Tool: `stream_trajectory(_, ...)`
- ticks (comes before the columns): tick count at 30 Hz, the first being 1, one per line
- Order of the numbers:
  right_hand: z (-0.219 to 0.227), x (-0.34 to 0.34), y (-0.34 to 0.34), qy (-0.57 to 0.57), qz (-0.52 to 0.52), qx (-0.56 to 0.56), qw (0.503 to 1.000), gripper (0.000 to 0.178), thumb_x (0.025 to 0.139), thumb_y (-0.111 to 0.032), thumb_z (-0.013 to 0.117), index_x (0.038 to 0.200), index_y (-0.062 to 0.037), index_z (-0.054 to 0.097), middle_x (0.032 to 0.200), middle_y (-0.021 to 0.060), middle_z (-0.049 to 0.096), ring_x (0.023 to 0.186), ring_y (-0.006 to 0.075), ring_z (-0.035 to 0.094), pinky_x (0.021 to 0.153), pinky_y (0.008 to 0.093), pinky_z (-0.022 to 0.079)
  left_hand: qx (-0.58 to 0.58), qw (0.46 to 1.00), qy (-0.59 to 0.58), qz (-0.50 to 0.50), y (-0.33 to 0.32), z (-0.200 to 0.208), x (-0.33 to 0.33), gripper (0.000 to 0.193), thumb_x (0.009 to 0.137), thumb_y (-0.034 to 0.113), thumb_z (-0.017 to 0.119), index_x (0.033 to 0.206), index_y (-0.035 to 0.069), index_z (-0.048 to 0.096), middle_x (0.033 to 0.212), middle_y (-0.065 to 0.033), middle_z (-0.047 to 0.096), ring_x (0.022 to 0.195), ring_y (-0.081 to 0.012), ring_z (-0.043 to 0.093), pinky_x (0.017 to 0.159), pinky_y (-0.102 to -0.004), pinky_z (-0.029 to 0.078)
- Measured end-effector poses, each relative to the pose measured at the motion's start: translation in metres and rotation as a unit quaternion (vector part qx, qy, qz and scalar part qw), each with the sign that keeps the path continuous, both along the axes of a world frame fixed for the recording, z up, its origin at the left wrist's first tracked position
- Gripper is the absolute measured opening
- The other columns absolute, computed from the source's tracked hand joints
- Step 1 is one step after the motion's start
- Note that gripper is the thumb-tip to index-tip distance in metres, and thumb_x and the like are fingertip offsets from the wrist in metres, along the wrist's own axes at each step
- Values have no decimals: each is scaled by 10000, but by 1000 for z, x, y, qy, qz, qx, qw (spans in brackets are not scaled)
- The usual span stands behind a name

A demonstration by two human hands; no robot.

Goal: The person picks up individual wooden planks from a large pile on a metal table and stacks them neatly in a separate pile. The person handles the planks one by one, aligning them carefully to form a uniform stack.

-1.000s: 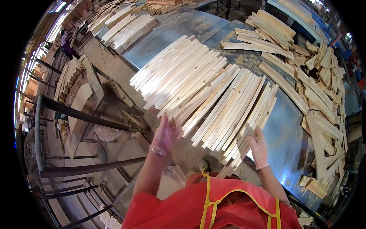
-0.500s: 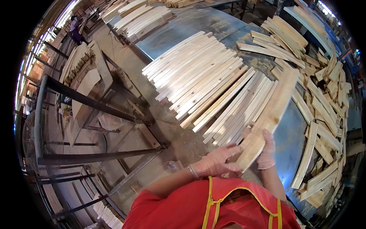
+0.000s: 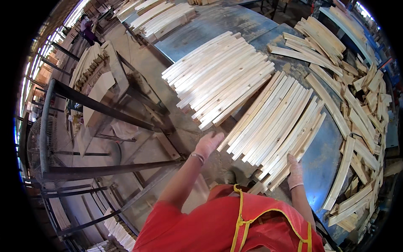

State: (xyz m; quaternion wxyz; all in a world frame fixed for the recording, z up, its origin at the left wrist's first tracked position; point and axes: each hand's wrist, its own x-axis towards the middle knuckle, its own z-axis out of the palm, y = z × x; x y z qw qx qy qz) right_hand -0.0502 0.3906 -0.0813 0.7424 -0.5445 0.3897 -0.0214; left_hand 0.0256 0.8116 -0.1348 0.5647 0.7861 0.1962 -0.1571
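Note:
A near group of pale wooden strips (image 3: pixel 268 122) lies side by side, slanting, on the blue-grey table. My left hand (image 3: pixel 208 145), in a light glove, is at the group's left edge, by the lower end of its outermost strip. Its fingers stretch toward that strip, with nothing seen in them. My right hand (image 3: pixel 295 172), also gloved, touches the group's right side near its lower ends. Its thumb points up along the wood; the other fingers are mostly hidden. A larger group of strips (image 3: pixel 222 75) lies farther off, parted from the near group by a narrow dark gap.
Offcuts and loose boards (image 3: pixel 357 126) are heaped at the right of the blue-grey table (image 3: pixel 312 172). More stacked boards (image 3: pixel 168 21) lie at the far left. A dark metal frame (image 3: pixel 96 109) stands left of me. Another person (image 3: pixel 88 30) is far off at the left.
Both hands have let go of the board they held; boards now lie at the near group's right edge. My left hand moved left. The near strips are fanned less, with a gap behind them.

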Motion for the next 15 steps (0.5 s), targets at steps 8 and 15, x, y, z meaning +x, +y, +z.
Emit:
stream_trajectory(8, -12, -1, -12, 27, 7, -6, 1000, 850, 917, -159, 803, 1602, -53, 311, 1332, 127, 652, 1167, 256, 654, 1034, 405, 536, -354, 926, 45, 124, -19, 25, 49, 1035, 996, 801, 474, 1651, 18, 304, 1457, -170, 590, 1382, -289, 532, 1200, -457, 399)
stream_trajectory(15, -3, 0, -9, 37, 12, -53, 998, 766, 921, -136, 797, 1556, -20, 384, 1246, 117, 695, 1081, 232, 684, 950, 375, 569, -154, 952, -4, -266, -27, 129, 138, 698, 989, 466, 677, 1471, -9, 506, 1282, -179, 649, 1017, -312, 672, 861, -454, 598)
